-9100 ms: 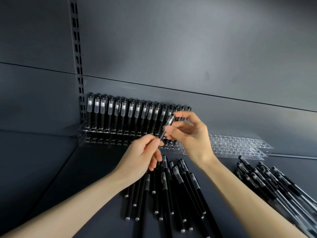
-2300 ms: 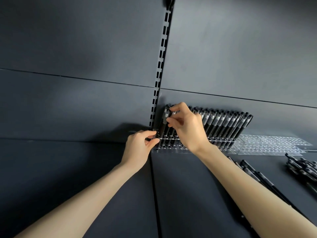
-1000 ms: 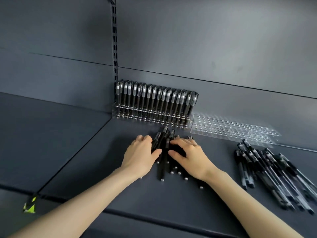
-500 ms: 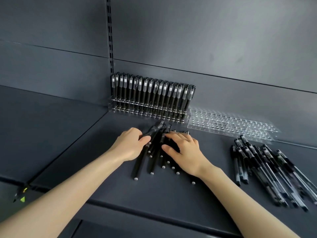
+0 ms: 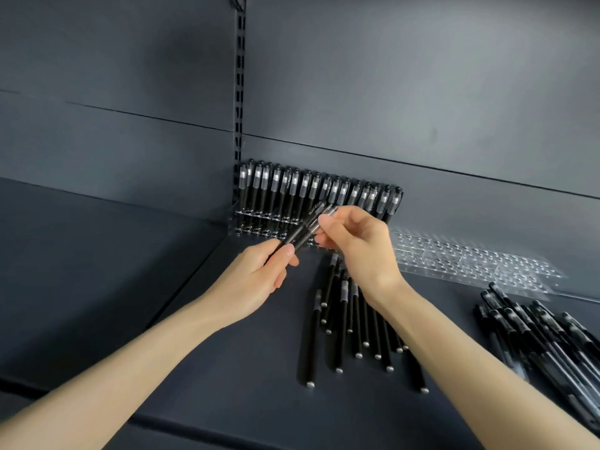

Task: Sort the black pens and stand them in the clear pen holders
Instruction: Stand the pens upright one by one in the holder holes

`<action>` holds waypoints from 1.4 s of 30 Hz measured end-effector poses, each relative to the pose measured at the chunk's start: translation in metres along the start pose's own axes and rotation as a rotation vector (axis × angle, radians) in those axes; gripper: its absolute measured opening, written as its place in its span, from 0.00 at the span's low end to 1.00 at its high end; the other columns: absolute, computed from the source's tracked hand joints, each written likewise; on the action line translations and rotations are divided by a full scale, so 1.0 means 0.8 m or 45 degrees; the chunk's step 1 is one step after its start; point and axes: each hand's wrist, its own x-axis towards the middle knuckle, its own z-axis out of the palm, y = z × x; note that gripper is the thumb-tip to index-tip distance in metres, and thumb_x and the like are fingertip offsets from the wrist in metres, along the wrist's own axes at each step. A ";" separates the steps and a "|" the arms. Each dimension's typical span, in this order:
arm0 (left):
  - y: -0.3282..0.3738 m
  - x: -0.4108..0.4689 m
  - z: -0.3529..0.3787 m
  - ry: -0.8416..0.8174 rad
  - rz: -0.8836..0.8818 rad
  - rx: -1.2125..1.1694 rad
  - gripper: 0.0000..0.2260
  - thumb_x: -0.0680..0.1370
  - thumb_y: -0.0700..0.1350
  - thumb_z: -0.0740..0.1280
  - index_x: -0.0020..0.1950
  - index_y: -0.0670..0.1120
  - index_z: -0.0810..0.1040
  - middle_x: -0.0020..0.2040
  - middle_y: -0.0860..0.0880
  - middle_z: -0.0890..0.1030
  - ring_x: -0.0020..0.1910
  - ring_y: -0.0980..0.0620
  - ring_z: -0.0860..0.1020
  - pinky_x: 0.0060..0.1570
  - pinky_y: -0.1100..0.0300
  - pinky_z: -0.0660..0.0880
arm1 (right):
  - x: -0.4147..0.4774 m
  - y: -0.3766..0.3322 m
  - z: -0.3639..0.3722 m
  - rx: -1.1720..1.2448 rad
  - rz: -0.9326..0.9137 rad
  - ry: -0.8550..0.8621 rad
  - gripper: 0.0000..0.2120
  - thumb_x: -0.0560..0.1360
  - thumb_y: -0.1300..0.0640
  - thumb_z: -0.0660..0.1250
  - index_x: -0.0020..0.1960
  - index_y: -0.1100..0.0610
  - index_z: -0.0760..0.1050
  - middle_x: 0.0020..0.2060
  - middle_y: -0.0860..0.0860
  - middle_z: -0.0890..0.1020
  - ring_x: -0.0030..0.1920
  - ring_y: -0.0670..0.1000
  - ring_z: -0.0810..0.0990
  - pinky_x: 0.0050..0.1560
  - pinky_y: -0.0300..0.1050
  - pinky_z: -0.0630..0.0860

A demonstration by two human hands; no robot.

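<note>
Just above centre frame, both hands meet over the shelf [image 5: 227, 368]. We note the left hand [image 5: 256, 274] with its fingers curled round the lower ends of the held pens [image 5: 297, 237] and its thumb laid on top. The right hand [image 5: 360, 245] pinches the cap ends of the same pens between thumb and fingertips, with the other fingers bent. We count two black barrels in the grip. They are tilted from 7 o'clock up to 1 o'clock and lifted off the shelf.

Toward 12 o'clock from the hands, the filled holder [image 5: 256, 224] sits against the back wall [image 5: 389, 76]. It is clear and carries a row of standing pens [image 5: 305, 186], caps up. At its 3 o'clock lies the empty holder [image 5: 470, 264]; we cannot tell whether the two touch.

At 6 o'clock from the hands, loose pens [image 5: 344, 319] lie flat on the shelf, partly hidden by the right forearm. At 4 o'clock, by the frame edge, lies a second pile [image 5: 545, 336] of pens, well apart from the first.
</note>
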 end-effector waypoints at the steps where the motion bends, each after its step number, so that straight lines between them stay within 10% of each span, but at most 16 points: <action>1: -0.005 0.004 -0.010 -0.004 0.012 0.005 0.13 0.82 0.50 0.56 0.47 0.46 0.76 0.28 0.53 0.67 0.25 0.57 0.63 0.25 0.66 0.60 | 0.006 0.001 0.008 0.023 0.009 0.022 0.04 0.77 0.61 0.66 0.43 0.57 0.75 0.33 0.49 0.81 0.39 0.49 0.80 0.50 0.43 0.79; 12: -0.066 0.074 -0.100 0.120 0.172 0.213 0.15 0.82 0.50 0.54 0.44 0.39 0.68 0.34 0.49 0.70 0.29 0.55 0.65 0.29 0.66 0.63 | 0.081 0.012 0.098 -0.214 -0.184 0.340 0.19 0.77 0.61 0.65 0.67 0.56 0.66 0.36 0.45 0.80 0.43 0.51 0.83 0.49 0.41 0.77; 17: -0.083 0.094 -0.116 0.257 0.159 0.078 0.15 0.82 0.49 0.55 0.43 0.38 0.68 0.31 0.46 0.68 0.27 0.56 0.62 0.27 0.64 0.61 | 0.113 0.014 0.112 -0.514 -0.319 0.458 0.13 0.77 0.62 0.65 0.59 0.53 0.66 0.38 0.51 0.82 0.41 0.58 0.80 0.43 0.45 0.75; 32: -0.102 0.101 -0.114 0.409 0.027 -0.278 0.16 0.83 0.52 0.52 0.37 0.47 0.68 0.23 0.56 0.64 0.23 0.57 0.62 0.30 0.59 0.60 | 0.148 0.036 0.135 -0.951 -0.484 0.223 0.18 0.77 0.66 0.64 0.66 0.58 0.72 0.39 0.46 0.81 0.40 0.43 0.80 0.43 0.24 0.71; 42: -0.107 0.100 -0.111 0.369 -0.006 -0.312 0.15 0.83 0.49 0.53 0.40 0.45 0.69 0.26 0.55 0.64 0.24 0.57 0.61 0.27 0.62 0.60 | 0.147 0.041 0.136 -1.053 -0.331 0.083 0.14 0.77 0.65 0.65 0.62 0.58 0.69 0.37 0.48 0.81 0.38 0.49 0.82 0.40 0.41 0.77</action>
